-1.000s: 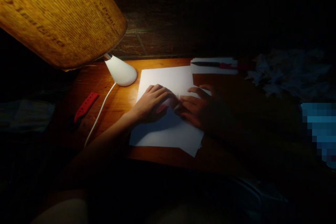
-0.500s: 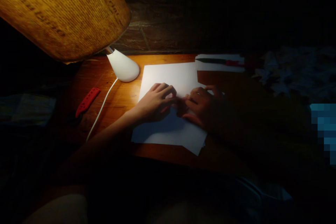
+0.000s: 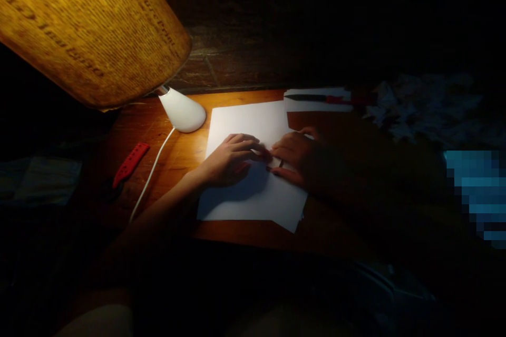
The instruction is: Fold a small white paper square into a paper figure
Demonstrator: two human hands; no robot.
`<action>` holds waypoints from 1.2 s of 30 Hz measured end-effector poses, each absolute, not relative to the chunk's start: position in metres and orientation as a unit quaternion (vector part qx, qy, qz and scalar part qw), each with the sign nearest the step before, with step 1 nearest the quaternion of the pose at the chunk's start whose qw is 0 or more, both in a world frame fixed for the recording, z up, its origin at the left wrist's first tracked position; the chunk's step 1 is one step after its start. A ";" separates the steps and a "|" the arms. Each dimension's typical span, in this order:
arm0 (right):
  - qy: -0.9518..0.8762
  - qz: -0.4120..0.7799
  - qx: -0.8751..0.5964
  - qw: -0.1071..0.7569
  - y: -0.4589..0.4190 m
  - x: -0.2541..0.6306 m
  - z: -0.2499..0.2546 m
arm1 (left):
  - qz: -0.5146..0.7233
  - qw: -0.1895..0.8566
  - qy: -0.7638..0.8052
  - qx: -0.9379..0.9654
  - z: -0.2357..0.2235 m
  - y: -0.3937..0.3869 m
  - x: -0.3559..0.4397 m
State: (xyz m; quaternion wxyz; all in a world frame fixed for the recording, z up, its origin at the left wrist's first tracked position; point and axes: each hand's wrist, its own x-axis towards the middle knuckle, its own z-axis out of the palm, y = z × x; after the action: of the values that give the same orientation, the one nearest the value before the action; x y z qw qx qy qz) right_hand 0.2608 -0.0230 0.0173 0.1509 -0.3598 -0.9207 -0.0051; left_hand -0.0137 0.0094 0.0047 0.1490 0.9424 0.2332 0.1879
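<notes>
Paper [image 3: 253,189] lay flat on the wooden surface [image 3: 177,155], just right of the lamp [image 3: 182,110]. Left hand [image 3: 229,160] and right hand [image 3: 294,155] rested on it, fingertips meeting mid-sheet, fingers curled. Grip on anything: cannot tell. Red tool [image 3: 130,163] lay left.

- the left hand [image 3: 231,160] has gone from fingers spread forward a second ago, through a curl half a second ago, to lying flatter on the white paper [image 3: 253,189], fingertips pointing right.
- the right hand [image 3: 294,158] has drawn its fingers in; its fingertips now meet the left hand's near the sheet's middle.
- the small raised fold between the fingertips looks pressed lower, though it is too dim to be sure.
</notes>
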 end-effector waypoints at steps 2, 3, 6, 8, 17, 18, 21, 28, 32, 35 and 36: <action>-0.926 0.011 -0.341 0.163 -0.020 0.266 0.017 | 0.184 0.156 0.228 0.943 0.006 0.009 -0.014; -0.928 0.018 -0.332 0.167 -0.018 0.269 0.016 | 0.180 0.156 0.228 0.944 0.006 0.008 -0.014; -0.932 0.033 -0.311 0.183 -0.013 0.275 0.009 | 0.172 0.156 0.218 0.948 0.006 0.008 -0.014; -0.930 0.040 -0.306 0.198 -0.009 0.277 0.003 | 0.175 0.165 0.207 0.948 0.006 0.008 -0.014; -0.932 0.060 -0.284 0.215 -0.003 0.279 0.002 | 0.191 0.167 0.197 0.947 0.010 0.004 -0.010; -0.933 0.060 -0.280 0.216 -0.003 0.279 0.002 | 0.185 0.161 0.201 0.949 0.011 0.003 -0.009; -0.936 0.062 -0.280 0.203 -0.004 0.279 0.004 | 0.176 0.156 0.203 0.951 0.012 0.000 -0.006; -0.934 0.071 -0.308 0.165 -0.008 0.276 0.017 | 0.192 0.152 0.182 0.953 0.004 -0.003 -0.008; -0.935 0.077 -0.307 0.160 -0.007 0.276 0.018 | 0.184 0.152 0.189 0.952 0.003 -0.003 -0.008; -0.935 0.079 -0.309 0.154 -0.005 0.277 0.017 | 0.178 0.151 0.195 0.953 0.005 -0.003 -0.006; -0.935 0.083 -0.311 0.151 -0.004 0.278 0.017 | 0.176 0.152 0.196 0.952 0.005 -0.003 -0.006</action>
State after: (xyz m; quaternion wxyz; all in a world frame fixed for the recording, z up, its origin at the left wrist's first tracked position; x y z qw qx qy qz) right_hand 0.2781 -0.0041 0.0167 0.1511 -0.3108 -0.9347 0.0833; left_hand -0.0060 -0.0026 0.0055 0.1524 0.9524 0.1962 0.1765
